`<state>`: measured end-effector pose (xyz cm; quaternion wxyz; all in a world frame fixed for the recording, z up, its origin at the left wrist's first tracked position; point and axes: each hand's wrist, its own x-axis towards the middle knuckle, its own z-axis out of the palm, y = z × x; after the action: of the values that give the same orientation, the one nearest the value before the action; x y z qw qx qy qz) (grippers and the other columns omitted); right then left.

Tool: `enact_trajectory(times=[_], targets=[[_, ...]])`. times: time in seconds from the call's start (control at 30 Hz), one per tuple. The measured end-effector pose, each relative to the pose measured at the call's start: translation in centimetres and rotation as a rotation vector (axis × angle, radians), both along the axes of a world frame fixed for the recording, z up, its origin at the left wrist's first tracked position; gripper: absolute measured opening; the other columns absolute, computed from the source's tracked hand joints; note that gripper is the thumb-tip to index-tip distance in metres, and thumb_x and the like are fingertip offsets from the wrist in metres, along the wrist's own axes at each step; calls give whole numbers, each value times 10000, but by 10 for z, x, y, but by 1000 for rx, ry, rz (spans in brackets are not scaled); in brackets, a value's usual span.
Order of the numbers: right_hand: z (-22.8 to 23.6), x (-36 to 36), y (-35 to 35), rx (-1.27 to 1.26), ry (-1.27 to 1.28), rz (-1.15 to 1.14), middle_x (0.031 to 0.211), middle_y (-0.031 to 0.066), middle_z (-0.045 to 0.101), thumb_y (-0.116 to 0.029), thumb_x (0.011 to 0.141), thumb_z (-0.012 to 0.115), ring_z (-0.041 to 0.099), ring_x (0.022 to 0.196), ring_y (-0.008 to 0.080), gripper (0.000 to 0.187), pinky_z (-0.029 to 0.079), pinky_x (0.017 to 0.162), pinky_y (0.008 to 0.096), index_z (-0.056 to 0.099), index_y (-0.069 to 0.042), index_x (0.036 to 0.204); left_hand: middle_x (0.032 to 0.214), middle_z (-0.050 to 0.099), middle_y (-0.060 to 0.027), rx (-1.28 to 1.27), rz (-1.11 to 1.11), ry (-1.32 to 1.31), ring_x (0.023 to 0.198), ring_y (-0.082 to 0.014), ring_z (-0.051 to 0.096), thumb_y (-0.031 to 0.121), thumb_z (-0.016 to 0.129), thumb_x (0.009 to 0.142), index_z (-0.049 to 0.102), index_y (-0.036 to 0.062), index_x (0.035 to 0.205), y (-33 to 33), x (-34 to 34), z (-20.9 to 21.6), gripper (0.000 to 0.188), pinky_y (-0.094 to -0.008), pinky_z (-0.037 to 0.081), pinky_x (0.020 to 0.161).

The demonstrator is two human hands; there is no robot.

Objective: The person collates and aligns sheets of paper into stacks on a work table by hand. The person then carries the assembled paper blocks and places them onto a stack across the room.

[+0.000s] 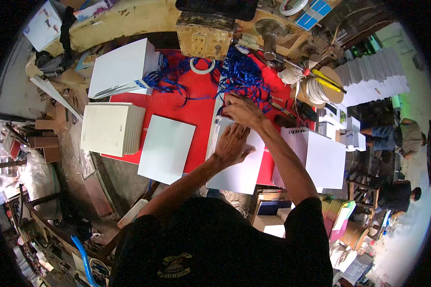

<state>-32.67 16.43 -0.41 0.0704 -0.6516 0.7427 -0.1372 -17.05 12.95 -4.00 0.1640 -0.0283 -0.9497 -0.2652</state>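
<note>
Directly before me lies a white book block (242,174) on a red work surface (201,103). My left hand (233,146) rests on its upper part, with the fingers stretched out and the thumb apart. At the block's far edge is my right hand (244,112), its fingers curled together; anything between them is too small to make out. Just beyond this hand spreads a tangled heap of dark blue ribbons (244,71). A separate white block or board (166,149) lies to the left of the left forearm.
Far left stands a white stack (119,67) with blue ribbon ends; a cream stack (107,126) is nearer. A tape roll (202,66) lies beyond my hands. To the right are another white stack (325,160), a spool (316,91) and a yellow cutter (328,81). Two people are farther right.
</note>
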Motion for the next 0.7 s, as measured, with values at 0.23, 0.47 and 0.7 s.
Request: enact_trajectory(times=[0.23, 0.47, 0.7], targets=[[8, -32, 56, -124, -50, -220, 850, 71, 679, -67, 801, 645, 631, 890, 249, 124, 488, 881, 357, 755, -94, 850, 1231, 505, -233, 33, -11, -134, 1145, -409, 485, 530, 695, 778, 418, 9, 1377, -1, -12, -1, 841, -512, 379, 991], [33, -6, 100, -193, -5, -732, 941, 121, 715, -157, 855, 672, 685, 850, 313, 123, 551, 771, 418, 763, -136, 935, 1279, 473, -236, -21, -19, -140, 1226, -414, 421, 530, 742, 736, 466, 33, 1323, -14, -23, -9, 817, -500, 363, 1029], [19, 49, 152, -422, -288, -888, 778, 155, 695, -169, 860, 704, 678, 659, 254, 154, 521, 617, 340, 739, -42, 940, 901, 670, -15, 1207, -68, -149, 748, -98, 601, 104, 786, 791, 665, 35, 971, -60, -15, 1, 228, -258, 484, 718]])
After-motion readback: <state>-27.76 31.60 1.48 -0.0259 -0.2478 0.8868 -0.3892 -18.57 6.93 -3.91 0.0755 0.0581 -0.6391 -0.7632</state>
